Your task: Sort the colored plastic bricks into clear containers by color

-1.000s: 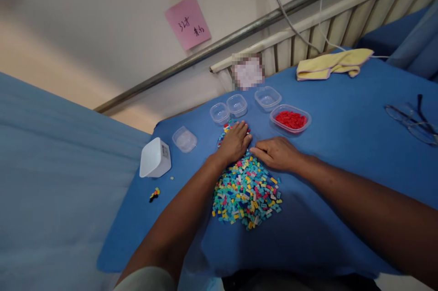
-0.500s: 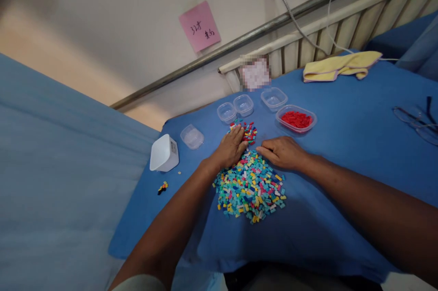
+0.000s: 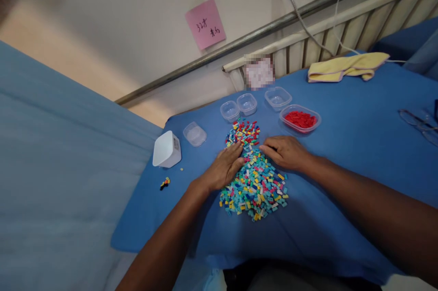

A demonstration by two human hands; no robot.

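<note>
Nearest, a loose heap of small coloured pieces (image 3: 258,190) spreads on the blue-covered table (image 3: 352,122). They look like hard plastic: each should be very light, stiff, rather slippery and hardly fragile; pinching one by its long sides seems surest, while a flat palm would shift many. The left hand (image 3: 224,168) lies outstretched along the heap's left edge, visibly gripping nothing; the right hand (image 3: 287,152) is loosely curled by its far right edge, possible contents hidden. Beyond, a smaller, redder pile (image 3: 244,131) adjoins; farther, a tub (image 3: 318,121) holds red pieces (image 3: 301,119).
</note>
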